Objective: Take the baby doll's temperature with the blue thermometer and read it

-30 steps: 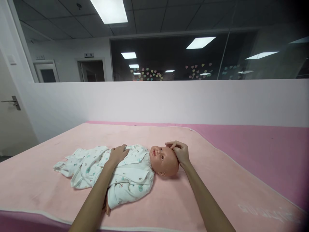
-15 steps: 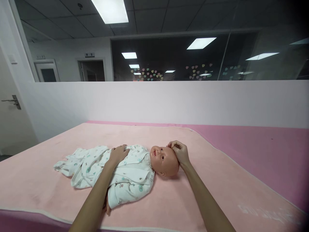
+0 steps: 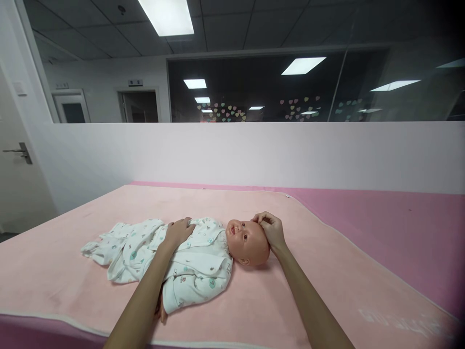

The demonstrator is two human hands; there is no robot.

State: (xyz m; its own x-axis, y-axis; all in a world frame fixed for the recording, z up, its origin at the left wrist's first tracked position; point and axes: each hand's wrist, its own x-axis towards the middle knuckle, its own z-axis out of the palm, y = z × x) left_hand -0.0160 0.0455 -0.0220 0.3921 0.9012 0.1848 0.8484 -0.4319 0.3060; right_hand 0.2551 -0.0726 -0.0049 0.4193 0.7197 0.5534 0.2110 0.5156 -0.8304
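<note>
A baby doll (image 3: 248,245) lies on its back on a peach-coloured mat (image 3: 276,310), its head toward the right. It wears a white printed outfit (image 3: 198,266) with small green and brown figures. My left hand (image 3: 178,231) rests flat on the doll's belly, over the cloth. At the top of the doll's head, my right hand (image 3: 271,228) has its fingers curled in and touching the forehead; nothing shows between them. One small doll hand (image 3: 162,312) pokes out of the near sleeve, partly behind my left forearm.
Under the mat is a pink padded surface (image 3: 399,232), bordered at the back by a low white wall (image 3: 254,152). Above it, a window (image 3: 261,87) carries heart stickers and reflections. A door with a lever handle (image 3: 23,152) is at far left.
</note>
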